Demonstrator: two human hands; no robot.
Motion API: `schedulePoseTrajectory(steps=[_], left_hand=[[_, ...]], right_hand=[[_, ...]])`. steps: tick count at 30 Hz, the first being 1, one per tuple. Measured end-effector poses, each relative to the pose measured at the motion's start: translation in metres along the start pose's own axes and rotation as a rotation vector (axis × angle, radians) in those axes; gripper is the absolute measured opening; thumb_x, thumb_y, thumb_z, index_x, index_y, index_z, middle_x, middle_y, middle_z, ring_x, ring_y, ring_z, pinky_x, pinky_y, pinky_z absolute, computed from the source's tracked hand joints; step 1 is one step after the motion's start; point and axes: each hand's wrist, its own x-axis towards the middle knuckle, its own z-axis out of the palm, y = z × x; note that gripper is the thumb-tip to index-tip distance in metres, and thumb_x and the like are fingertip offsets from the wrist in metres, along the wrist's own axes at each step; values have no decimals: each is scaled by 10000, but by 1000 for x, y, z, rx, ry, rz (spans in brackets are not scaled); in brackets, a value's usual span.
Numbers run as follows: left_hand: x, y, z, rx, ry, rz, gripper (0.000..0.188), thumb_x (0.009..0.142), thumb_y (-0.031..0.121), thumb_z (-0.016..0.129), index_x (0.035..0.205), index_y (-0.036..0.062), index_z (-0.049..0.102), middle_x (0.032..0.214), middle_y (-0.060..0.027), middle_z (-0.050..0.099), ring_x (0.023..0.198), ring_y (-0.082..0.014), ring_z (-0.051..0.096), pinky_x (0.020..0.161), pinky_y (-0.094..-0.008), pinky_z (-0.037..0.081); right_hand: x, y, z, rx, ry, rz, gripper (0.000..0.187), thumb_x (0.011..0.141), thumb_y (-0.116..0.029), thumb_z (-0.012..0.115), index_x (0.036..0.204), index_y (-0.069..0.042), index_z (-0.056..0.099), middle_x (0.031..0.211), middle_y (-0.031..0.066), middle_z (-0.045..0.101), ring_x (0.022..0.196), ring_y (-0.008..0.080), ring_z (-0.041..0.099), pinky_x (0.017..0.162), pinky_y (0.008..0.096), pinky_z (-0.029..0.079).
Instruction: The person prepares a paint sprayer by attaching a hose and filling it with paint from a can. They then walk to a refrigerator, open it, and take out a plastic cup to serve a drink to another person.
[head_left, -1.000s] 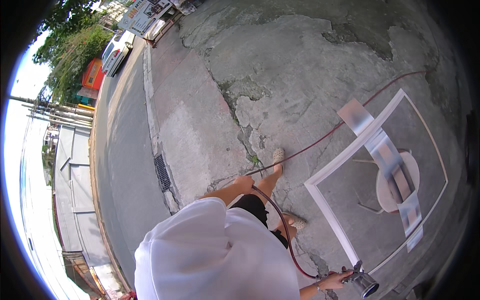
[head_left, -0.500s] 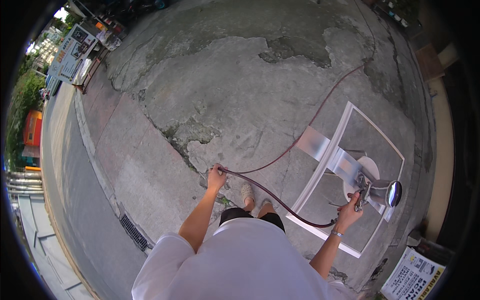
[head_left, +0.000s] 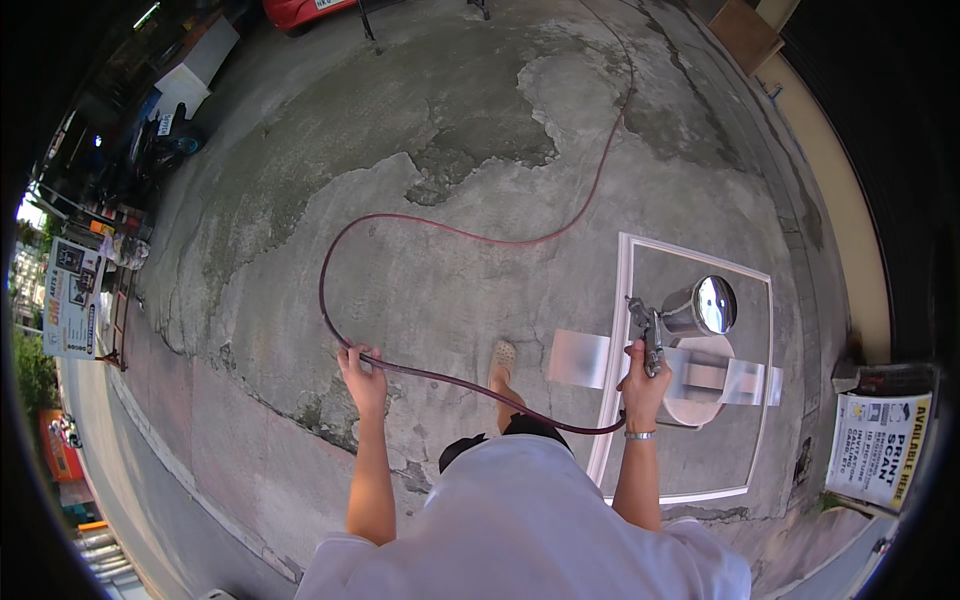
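My right hand (head_left: pixel 642 390) is closed round the handle of a metal spray gun (head_left: pixel 650 340), whose shiny round cup (head_left: pixel 680 312) hangs over a white rectangular frame (head_left: pixel 612 350). From the gun's lower end a dark red hose (head_left: pixel 470 386) curves across my front to my left hand (head_left: pixel 364 384), its fingers wrapped round it. The frame lies to my right over a round stool (head_left: pixel 702 408). A translucent, silvery strip (head_left: pixel 578 362) crosses under the frame and over the stool top.
Cracked, patchy concrete (head_left: pixel 450 290) spreads ahead, with the hose looping far off over it. A motorcycle (head_left: pixel 165 140) and a red car (head_left: pixel 300 12) stand at the far side. Printed signboards (head_left: pixel 75 300) flank both sides; a wall base (head_left: pixel 850 230) runs along the right.
The view has turned to the right, and I have stepped. My left hand has pulled the hose into a wide loop. The spray gun now points ahead, over the frame's left part.
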Motion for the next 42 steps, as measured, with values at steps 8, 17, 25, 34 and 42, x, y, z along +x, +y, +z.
schedulePoseTrajectory(steps=[8, 17, 25, 34, 42], left_hand=[[33, -74, 147, 81, -247, -529, 291, 917, 285, 710, 907, 29, 572, 813, -189, 640, 791, -388, 631, 735, -460, 492], [143, -71, 270, 272, -417, -1059, 670, 835, 556, 730, 1181, 9, 559, 1162, -264, 638, 1115, -439, 610, 932, -488, 481], [484, -14, 441, 155, -334, -668, 629, 749, 460, 844, 1132, 51, 558, 1083, -225, 678, 1082, -403, 643, 909, -472, 498], [778, 91, 640, 170, -538, -305, 542, 793, 463, 801, 1133, 120, 554, 1054, -165, 702, 992, -379, 678, 813, -489, 527], [846, 152, 739, 521, -748, -624, 572, 878, 619, 629, 1249, 203, 501, 1168, -203, 641, 1120, -424, 623, 895, -552, 493]], right_hand=[[169, -79, 94, -89, 17, -113, 282, 965, -216, 679, 870, 48, 649, 577, 44, 576, 494, 109, 558, 462, 295, 412], [357, -151, 230, -30, 33, -132, 377, 1011, -274, 616, 859, 66, 672, 615, 40, 601, 399, 84, 514, 355, 269, 374], [528, -228, 323, -30, 124, -45, 329, 1006, -243, 623, 875, 55, 670, 537, 37, 555, 385, 110, 526, 369, 289, 355], [758, -249, 404, 15, 258, -3, 351, 1033, -267, 568, 987, 73, 640, 816, 104, 687, 407, 92, 526, 337, 262, 375], [1041, -344, 470, 48, 211, -30, 310, 1024, -213, 586, 978, 84, 662, 804, 106, 703, 433, 82, 524, 373, 274, 389]])
